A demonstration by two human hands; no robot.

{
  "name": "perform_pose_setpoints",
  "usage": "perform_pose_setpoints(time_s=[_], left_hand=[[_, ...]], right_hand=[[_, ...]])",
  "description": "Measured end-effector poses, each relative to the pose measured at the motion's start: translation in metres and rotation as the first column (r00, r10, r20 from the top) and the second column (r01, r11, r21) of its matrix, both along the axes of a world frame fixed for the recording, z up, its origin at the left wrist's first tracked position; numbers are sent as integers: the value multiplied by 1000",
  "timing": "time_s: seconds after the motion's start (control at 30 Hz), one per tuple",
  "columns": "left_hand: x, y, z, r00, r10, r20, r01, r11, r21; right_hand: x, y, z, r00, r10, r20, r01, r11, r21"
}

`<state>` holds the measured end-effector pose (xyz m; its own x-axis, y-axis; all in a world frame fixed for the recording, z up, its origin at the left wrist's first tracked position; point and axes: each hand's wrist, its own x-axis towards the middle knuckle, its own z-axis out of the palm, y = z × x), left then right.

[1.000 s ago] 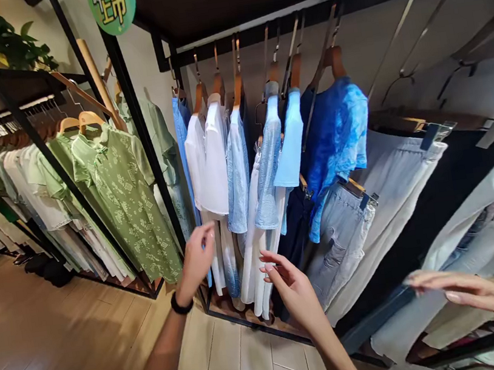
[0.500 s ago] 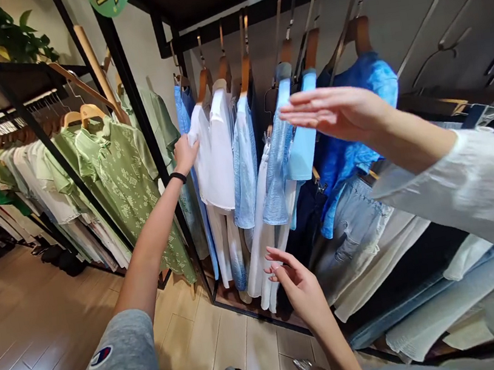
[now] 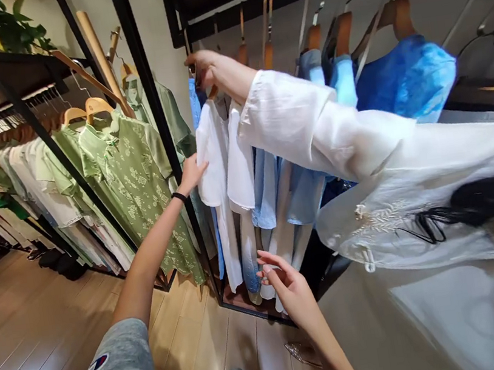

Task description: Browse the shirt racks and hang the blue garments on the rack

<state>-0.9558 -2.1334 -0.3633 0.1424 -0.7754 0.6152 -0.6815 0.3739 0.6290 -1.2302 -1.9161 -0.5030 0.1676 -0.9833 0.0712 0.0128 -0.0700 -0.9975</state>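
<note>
My left hand point(image 3: 193, 174), a black band at its wrist, is closed on the side edge of a white shirt point(image 3: 211, 159) hanging near the rack's left post. My right hand point(image 3: 289, 286) is held lower, in front of the hanging clothes, its fingers loosely bent and apart with nothing in them. Just beyond it hang pale trousers point(image 3: 233, 254) and light blue garments. A co-worker's hand point(image 3: 208, 71) reaches to the hangers above the white shirt. The co-worker's white sleeve point(image 3: 296, 110) covers the upper part of several garments.
A black rack post point(image 3: 150, 82) stands left of the white shirt. Green printed dresses point(image 3: 130, 171) hang on the rack beyond it. Blue tops point(image 3: 407, 80) hang at right. The co-worker's body fills the lower right. A shoe point(image 3: 302, 353) rests on the wooden floor.
The co-worker's arm has swept left across the rack to the hangers above the white shirt, and their body has come into view. My hands have barely moved; the view has shifted slightly.
</note>
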Motion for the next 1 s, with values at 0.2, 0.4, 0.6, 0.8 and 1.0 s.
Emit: perform_pose_setpoints(time_s=[0.2, 0.4, 0.6, 0.8, 1.0], left_hand=[[1, 22, -37, 999, -44, 20, 43, 998, 47], [-8, 59, -63, 995, -96, 7, 95, 987, 131], [-18, 102, -89, 990, -128, -52, 136, 967, 216], [-1, 146, -113, 978, -145, -148, 176, 958, 227], [37, 162, -114, 943, -117, -311, 191, 957, 220]], right_hand=[[31, 16, -9, 998, 21, -51, -22, 1000, -19], [39, 44, -12, 981, 146, -125, -148, 989, -7], [46, 79, -17, 967, 202, -152, -206, 979, -8], [54, 115, -26, 934, 288, -212, -286, 957, 37], [74, 131, -20, 873, 361, -327, -375, 927, 22]])
